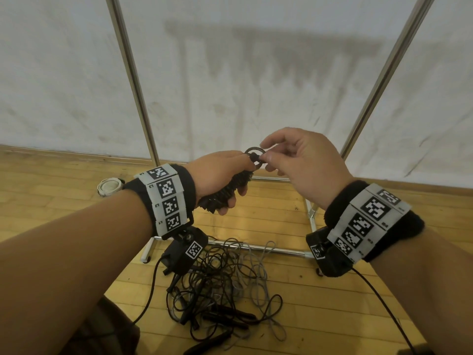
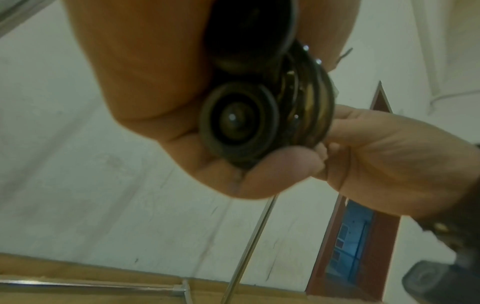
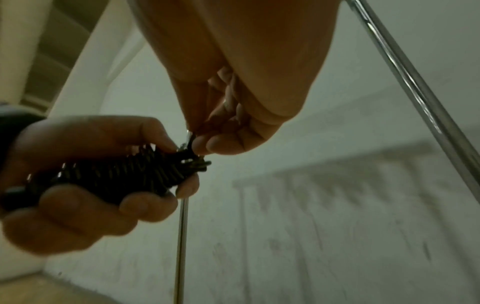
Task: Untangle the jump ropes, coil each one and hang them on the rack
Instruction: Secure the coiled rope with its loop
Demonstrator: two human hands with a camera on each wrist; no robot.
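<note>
My left hand (image 1: 225, 180) grips a black jump rope bundle (image 1: 227, 189), its cord wound tightly round the handles (image 2: 239, 121). A small loop of cord (image 1: 254, 152) sticks out at the bundle's top. My right hand (image 1: 266, 156) pinches that loop between thumb and forefinger, seen close in the right wrist view on the bundle (image 3: 124, 174). Both hands are held in front of the metal rack (image 1: 133, 73). A tangled pile of black and grey jump ropes (image 1: 225, 283) lies on the wooden floor below my wrists, with black handles (image 1: 230, 319) at its near side.
The rack's base bars (image 1: 256, 247) and a caster foot (image 1: 147, 260) stand on the wooden floor just behind the pile. A stained white wall (image 1: 256, 73) is behind the rack. A round white object (image 1: 110, 187) lies on the floor at left.
</note>
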